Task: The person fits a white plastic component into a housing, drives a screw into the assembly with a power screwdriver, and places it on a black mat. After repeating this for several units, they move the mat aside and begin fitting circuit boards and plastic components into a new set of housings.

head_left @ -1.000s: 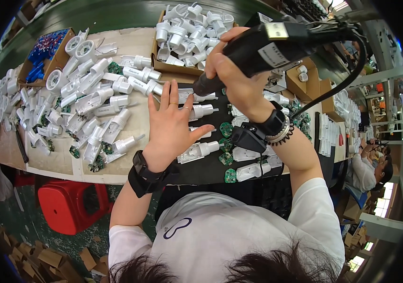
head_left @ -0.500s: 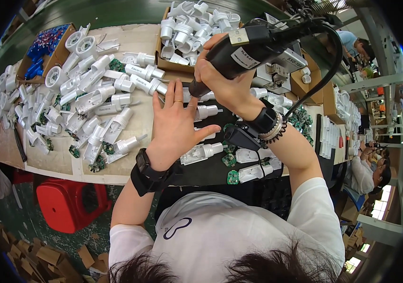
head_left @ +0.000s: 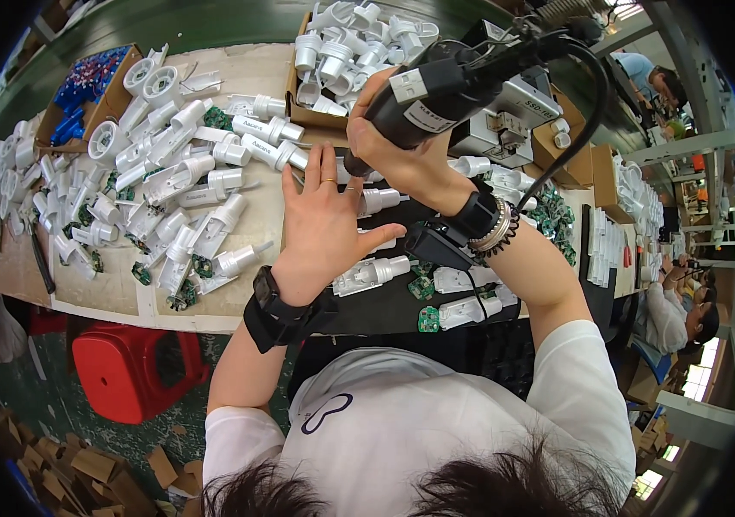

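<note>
My right hand is wrapped round a black corded electric screwdriver. Its nose points down beside the fingertips of my left hand. That left hand lies with fingers stretched and thumb out to the right, over a row of white plastic housings on a black mat. One housing shows just below the thumb, and another housing lies beside the index finger. The screwdriver's tip and whatever sits under my left palm are hidden. A green circuit board is attached to a housing near the front edge.
Many loose white housings cover the table's left side. A carton of white parts stands at the back, a box of blue cells at the far left. Green boards pile up on the right. A red stool stands below; co-workers sit rightward.
The screwdriver's upper body has shifted slightly left and down, my right hand with it. My left hand stays spread over the housings. The whole view has moved a little.
</note>
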Action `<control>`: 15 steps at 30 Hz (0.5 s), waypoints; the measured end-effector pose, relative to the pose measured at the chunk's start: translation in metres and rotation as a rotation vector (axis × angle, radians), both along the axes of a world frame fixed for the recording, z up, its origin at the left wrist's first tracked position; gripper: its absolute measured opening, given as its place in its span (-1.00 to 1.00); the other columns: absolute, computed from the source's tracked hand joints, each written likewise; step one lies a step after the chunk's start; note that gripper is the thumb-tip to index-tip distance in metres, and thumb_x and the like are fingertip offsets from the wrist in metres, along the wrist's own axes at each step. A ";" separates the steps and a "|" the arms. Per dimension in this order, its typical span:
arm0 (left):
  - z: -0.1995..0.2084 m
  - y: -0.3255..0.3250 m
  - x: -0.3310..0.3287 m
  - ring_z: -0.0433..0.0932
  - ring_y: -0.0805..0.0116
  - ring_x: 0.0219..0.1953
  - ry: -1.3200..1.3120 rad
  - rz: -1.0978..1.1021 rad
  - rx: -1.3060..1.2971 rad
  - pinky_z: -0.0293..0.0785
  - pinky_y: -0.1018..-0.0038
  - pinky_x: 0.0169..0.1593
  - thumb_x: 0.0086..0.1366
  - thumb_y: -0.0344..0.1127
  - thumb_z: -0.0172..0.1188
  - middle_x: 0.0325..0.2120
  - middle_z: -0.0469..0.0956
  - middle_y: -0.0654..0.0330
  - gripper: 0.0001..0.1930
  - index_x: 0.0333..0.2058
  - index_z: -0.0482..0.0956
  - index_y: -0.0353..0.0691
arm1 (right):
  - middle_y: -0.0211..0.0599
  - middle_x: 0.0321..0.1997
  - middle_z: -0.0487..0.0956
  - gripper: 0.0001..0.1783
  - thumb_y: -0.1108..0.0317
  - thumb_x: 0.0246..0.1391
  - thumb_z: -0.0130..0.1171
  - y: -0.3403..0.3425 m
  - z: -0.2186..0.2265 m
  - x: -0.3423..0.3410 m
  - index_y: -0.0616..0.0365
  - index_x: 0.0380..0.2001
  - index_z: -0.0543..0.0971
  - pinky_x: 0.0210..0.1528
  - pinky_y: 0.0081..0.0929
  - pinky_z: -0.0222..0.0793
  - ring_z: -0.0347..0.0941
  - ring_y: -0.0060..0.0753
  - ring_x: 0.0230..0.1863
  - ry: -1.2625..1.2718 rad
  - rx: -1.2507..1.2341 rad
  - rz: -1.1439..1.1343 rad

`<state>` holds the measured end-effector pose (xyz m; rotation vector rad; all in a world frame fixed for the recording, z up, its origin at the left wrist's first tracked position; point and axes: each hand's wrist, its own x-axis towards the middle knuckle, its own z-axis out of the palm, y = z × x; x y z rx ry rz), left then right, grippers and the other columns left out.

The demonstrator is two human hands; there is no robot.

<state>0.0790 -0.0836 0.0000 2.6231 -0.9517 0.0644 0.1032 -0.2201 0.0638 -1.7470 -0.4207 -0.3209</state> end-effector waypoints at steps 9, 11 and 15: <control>0.003 0.006 -0.009 0.03 -0.09 0.29 -0.108 0.012 -0.124 -0.12 -0.16 0.23 0.00 0.29 0.19 0.15 0.19 -0.28 -0.25 0.01 0.49 -0.21 | -0.29 -0.53 0.42 -0.73 0.49 0.07 -0.01 -0.096 0.078 -0.042 0.25 -0.13 0.31 -0.13 -0.44 0.34 0.41 -0.39 -0.38 -0.320 0.377 -0.283; 0.010 0.015 -0.012 0.06 -0.09 0.28 -0.102 0.011 -0.157 -0.11 -0.09 0.25 0.04 0.20 0.22 0.15 0.20 -0.24 -0.31 0.01 0.46 -0.22 | -0.30 -0.53 0.43 -0.72 0.48 0.07 0.02 -0.118 0.096 -0.066 0.27 -0.12 0.33 -0.15 -0.46 0.35 0.42 -0.40 -0.39 -0.348 0.417 -0.384; 0.028 0.042 -0.026 0.13 -0.07 0.25 0.013 -0.002 -0.309 -0.02 0.05 0.26 0.11 -0.03 0.26 0.16 0.22 -0.15 -0.45 0.00 0.42 -0.24 | -0.29 -0.50 0.48 -0.68 0.45 0.05 0.11 -0.194 0.092 -0.119 0.30 -0.11 0.38 -0.20 -0.49 0.37 0.44 -0.42 -0.40 -0.302 0.307 -0.689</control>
